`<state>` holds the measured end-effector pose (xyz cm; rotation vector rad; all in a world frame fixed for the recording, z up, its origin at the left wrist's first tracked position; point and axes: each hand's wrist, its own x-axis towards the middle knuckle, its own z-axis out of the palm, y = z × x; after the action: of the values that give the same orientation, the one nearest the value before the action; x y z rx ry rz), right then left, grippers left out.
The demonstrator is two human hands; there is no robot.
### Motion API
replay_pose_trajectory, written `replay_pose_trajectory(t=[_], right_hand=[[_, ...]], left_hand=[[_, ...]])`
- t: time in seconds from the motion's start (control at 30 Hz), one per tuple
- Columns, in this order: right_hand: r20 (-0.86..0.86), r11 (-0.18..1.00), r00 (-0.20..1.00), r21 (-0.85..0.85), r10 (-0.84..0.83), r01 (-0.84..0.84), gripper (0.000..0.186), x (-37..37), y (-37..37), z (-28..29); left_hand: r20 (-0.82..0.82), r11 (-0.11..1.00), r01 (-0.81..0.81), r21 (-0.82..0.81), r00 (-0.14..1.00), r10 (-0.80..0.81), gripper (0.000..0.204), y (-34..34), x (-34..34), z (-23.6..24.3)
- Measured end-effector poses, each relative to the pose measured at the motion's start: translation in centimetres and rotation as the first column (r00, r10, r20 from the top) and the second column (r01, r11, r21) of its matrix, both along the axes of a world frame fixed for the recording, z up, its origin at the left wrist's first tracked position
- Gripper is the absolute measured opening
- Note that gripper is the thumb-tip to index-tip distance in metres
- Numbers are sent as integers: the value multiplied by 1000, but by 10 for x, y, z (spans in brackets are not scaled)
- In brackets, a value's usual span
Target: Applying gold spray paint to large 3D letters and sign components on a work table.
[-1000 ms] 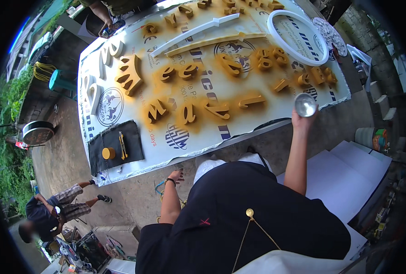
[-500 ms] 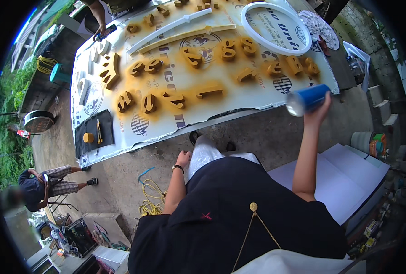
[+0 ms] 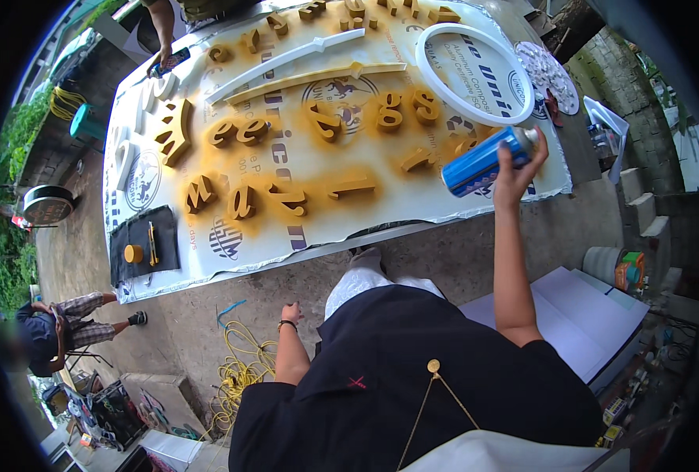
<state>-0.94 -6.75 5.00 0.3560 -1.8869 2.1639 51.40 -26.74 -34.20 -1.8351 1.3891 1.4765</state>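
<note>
My right hand (image 3: 513, 175) is raised at the near right edge of the table and wraps round a blue spray can (image 3: 475, 165). The can is tilted, its silver top at the upper right close to my fingers and its base towards the lower left. Beyond it, gold-coated cut-out letters (image 3: 241, 201) stand in rows, with yellow overspray round them. A gold crown shape (image 3: 175, 134) sits at their left. My left hand (image 3: 292, 311) hangs low beside my body, its fingers loosely apart and apparently holding nothing; it is clear of the table.
The film-covered table (image 3: 341, 224) also bears a white ring (image 3: 423, 67), curved strips (image 3: 286, 67) and a black mat (image 3: 167, 259) with a gold cap (image 3: 134, 253). A person's hand (image 3: 163, 59) is at the far left edge. Yellow cord (image 3: 239, 362) lies coiled on the floor.
The spray can has swung left over the table's edge, and its silver top now points up and right. My left hand has moved left, away from my clothing. The view has shifted slightly.
</note>
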Motion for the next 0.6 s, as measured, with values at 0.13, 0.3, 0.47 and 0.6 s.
replay_pose_trajectory(t=[0.13, 0.3, 0.47, 0.6], right_hand=[[325, 556, 630, -805, 706, -208, 56, -64, -8, -27], [-525, 616, 675, 776, 519, 130, 61, -98, -79, -57], [-383, 261, 249, 874, 890, 410, 69, -175, -146, -117], [-323, 227, 161, 872, 933, 434, 68, -226, -192, -157]], left_hand=[[-61, 997, -54, 51, 997, 57, 45, 0, -39, -4], [-299, 988, -156, 17, 942, 153, 33, -1, -89, 4], [-413, 938, -343, -39, 861, 298, 35, 26, -71, -9], [-279, 905, -425, -29, 872, 401, 39, 88, -27, -22]])
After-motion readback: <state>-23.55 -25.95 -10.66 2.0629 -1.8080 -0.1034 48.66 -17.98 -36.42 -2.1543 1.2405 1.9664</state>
